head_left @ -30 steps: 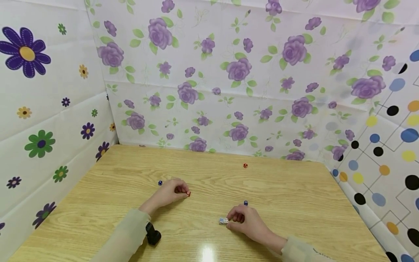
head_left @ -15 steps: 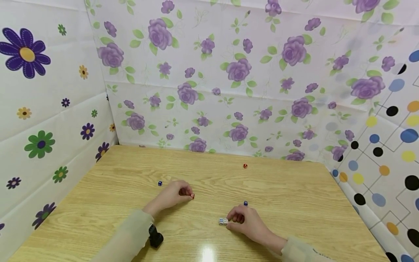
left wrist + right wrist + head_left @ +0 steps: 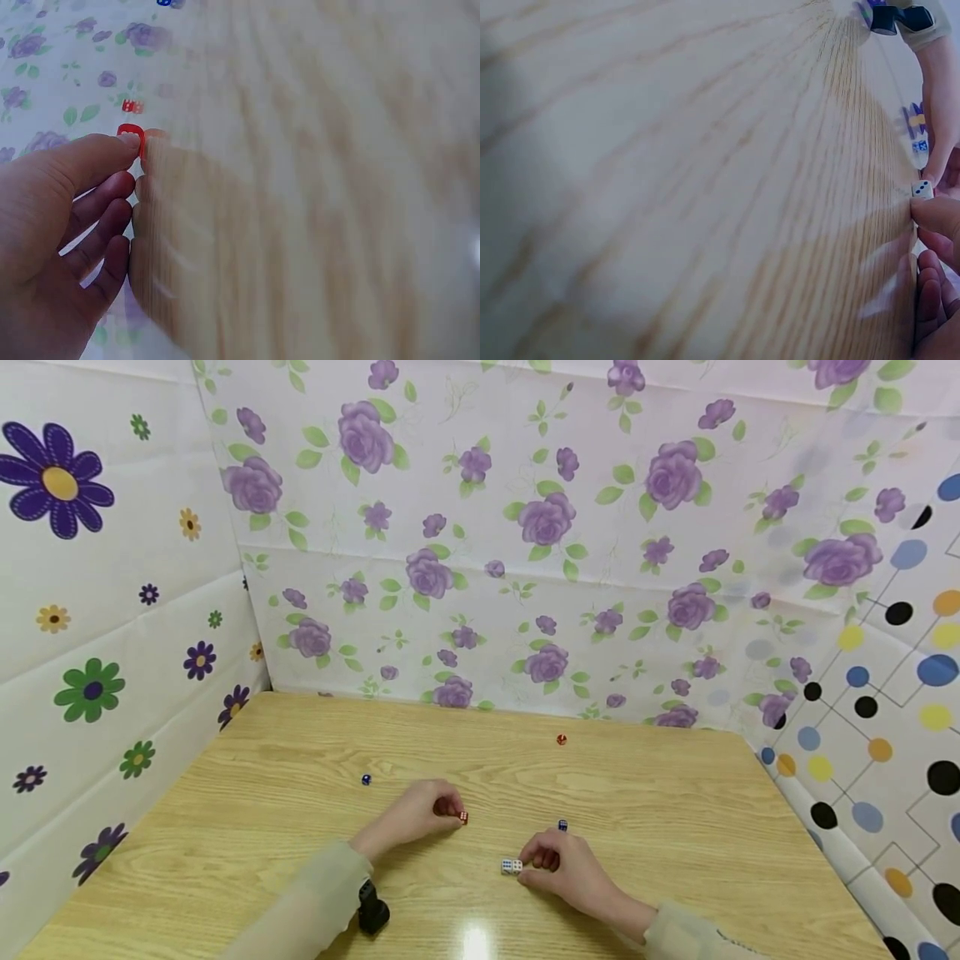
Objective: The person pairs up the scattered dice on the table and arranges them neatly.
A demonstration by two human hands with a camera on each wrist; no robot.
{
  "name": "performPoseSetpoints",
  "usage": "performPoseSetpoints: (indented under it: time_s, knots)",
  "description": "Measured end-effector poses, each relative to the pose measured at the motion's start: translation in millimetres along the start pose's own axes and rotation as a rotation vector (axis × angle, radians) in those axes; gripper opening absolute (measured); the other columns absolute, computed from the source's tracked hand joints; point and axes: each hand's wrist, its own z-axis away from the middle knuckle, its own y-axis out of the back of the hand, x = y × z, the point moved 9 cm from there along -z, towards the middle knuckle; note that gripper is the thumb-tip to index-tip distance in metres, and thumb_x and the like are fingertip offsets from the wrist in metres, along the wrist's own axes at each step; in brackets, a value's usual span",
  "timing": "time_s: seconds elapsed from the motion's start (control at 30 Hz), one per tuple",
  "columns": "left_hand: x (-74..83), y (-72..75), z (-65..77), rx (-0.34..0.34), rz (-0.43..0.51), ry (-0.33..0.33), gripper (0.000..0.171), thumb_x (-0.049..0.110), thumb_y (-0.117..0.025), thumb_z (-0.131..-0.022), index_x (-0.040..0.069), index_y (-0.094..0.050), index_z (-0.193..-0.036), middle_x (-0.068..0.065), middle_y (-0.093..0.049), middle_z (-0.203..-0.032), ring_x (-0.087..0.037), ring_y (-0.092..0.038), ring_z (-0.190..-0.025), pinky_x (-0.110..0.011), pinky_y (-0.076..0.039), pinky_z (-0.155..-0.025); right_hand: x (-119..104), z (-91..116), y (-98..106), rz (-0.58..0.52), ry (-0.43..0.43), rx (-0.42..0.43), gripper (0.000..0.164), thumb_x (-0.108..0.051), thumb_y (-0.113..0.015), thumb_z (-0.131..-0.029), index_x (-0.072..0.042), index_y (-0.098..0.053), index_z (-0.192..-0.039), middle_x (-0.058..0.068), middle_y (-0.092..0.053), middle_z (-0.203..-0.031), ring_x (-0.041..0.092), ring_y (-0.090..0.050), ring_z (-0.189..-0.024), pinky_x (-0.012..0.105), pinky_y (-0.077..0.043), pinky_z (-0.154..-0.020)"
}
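Observation:
My left hand (image 3: pixel 420 812) pinches a red die (image 3: pixel 463 817) between thumb and fingertips, low over the wooden table. In the left wrist view the thumb covers part of that red die (image 3: pixel 130 130). Over to the right, my right hand (image 3: pixel 566 864) holds a white die (image 3: pixel 517 866) at its fingertips. A second white die (image 3: pixel 507 866) sits against its left side, making a short row. The right wrist view shows the thumb right at the white die (image 3: pixel 922 189), with the left arm beyond it.
One blue die (image 3: pixel 562 825) lies just behind the right hand, another blue die (image 3: pixel 366 779) behind and left of the left hand. Farther back is a second red die (image 3: pixel 562 739). Patterned cloth (image 3: pixel 480 527) hangs around the wooden table (image 3: pixel 637 785).
My left hand has slid right and slightly toward me with the red die, nearing the white dice. The right hand and the other dice have stayed where they were.

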Motion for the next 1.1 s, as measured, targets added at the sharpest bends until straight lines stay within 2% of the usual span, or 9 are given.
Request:
performPoseSetpoints:
  time_s: [0.23,0.43,0.73,1.1]
  knots:
    - [16.0,-9.2,-4.3,0.004,-0.014,-0.032,0.008,0.016,-0.077,-0.085,0.014,-0.07,-0.087,0.005,-0.066,-0.081,0.0,-0.055,-0.071,-0.019,-0.048,-0.066,-2,0,0,0.011,0.002,0.005,0.011,-0.027,-0.079,-0.083,-0.024,-0.071,-0.091,-0.005,-0.062,-0.085,0.003,-0.053,-0.073,0.02,-0.047,-0.065]
    - [29.4,-18.8,-8.4,-0.03,-0.002,-0.038,0.007,0.017,-0.077,-0.085,0.015,-0.07,-0.087,0.006,-0.067,-0.082,0.0,-0.055,-0.072,-0.018,-0.048,-0.068,-2,0,1,0.009,0.0,0.006,0.011,-0.027,-0.079,-0.084,-0.024,-0.071,-0.091,-0.005,-0.061,-0.085,0.002,-0.052,-0.072,0.02,-0.046,-0.065]
    - [38.3,-29.1,-12.2,-0.022,-0.009,-0.072,0.008,0.017,-0.078,-0.085,0.015,-0.07,-0.086,0.006,-0.068,-0.082,0.003,-0.054,-0.07,-0.016,-0.048,-0.067,-3,0,2,0.012,0.01,0.005,0.012,-0.028,-0.079,-0.083,-0.023,-0.071,-0.091,-0.003,-0.063,-0.086,0.002,-0.053,-0.073,0.02,-0.046,-0.065]
    - [51.3,-37.4,-15.7,-0.043,-0.014,-0.083,0.006,0.015,-0.077,-0.086,0.014,-0.071,-0.087,0.002,-0.068,-0.085,-0.001,-0.057,-0.073,-0.015,-0.047,-0.068,-3,0,2,0.015,0.006,0.004,0.012,-0.028,-0.08,-0.083,-0.024,-0.071,-0.091,-0.005,-0.062,-0.085,0.001,-0.052,-0.072,0.019,-0.046,-0.065]
